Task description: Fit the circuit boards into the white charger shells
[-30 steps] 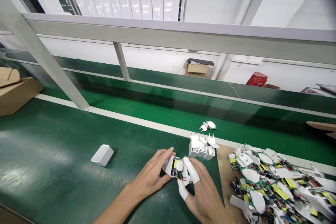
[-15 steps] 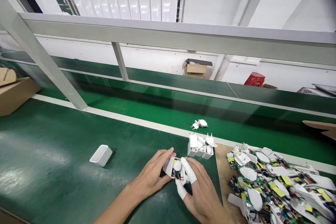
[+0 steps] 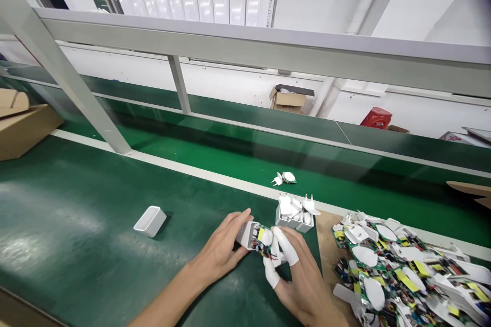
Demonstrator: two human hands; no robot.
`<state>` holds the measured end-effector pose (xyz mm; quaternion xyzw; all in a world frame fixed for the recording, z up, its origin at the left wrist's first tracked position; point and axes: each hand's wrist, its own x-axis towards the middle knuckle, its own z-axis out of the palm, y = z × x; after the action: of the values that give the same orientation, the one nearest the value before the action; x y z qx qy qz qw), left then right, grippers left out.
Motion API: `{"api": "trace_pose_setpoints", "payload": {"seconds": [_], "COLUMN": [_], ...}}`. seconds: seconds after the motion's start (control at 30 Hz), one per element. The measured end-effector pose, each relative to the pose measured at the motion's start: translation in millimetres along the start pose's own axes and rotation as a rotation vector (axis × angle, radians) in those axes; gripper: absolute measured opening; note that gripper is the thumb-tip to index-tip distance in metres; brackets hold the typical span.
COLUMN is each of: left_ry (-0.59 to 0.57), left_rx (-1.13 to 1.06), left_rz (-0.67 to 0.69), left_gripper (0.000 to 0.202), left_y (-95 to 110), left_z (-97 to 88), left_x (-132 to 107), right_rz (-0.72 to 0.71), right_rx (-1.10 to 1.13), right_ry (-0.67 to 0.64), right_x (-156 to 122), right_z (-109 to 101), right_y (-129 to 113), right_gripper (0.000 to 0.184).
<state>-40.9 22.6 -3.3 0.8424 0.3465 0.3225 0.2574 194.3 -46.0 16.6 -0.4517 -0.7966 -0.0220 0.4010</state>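
My left hand (image 3: 222, 242) is closed round a white plastic charger casing (image 3: 246, 235), its open end facing right. At that opening sits a circuit board (image 3: 263, 241) with yellow tape and a white round pad, partly outside the casing. My right hand (image 3: 293, 271), with white finger cots on the thumb and fingers, grips the board's right end together with a white plug piece (image 3: 276, 253); fingers partly hide that piece. Just beyond my hands stand several white casings (image 3: 294, 222) filled with boards and pronged plug pieces. An empty white casing (image 3: 150, 221) lies to the left.
Circuit boards with white plug parts form a heap (image 3: 406, 265) on brown cardboard (image 3: 326, 237) at right. One board with a plug (image 3: 286, 178) lies on the green belt (image 3: 215, 145). A cardboard box (image 3: 28, 127) stands far left, by a slanted metal post (image 3: 84, 87).
The circuit board has come further out of the casing, as my right hand moved right and my left hand stayed nearly in place. The view has shifted slightly.
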Motion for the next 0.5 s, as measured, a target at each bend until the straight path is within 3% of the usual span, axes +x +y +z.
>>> {"api": "trace_pose_setpoints", "payload": {"seconds": [0.5], "left_ry": [-0.012], "left_rx": [-0.046], "left_rz": [0.037], "left_gripper": [0.081], "left_y": [-1.1], "left_z": [2.7], "left_x": [-0.7], "right_rz": [-0.017], "right_rx": [0.011], "right_ry": [0.001], "right_x": [-0.8], "right_z": [-1.1], "right_y": [-0.5], "right_gripper": [0.065]}}
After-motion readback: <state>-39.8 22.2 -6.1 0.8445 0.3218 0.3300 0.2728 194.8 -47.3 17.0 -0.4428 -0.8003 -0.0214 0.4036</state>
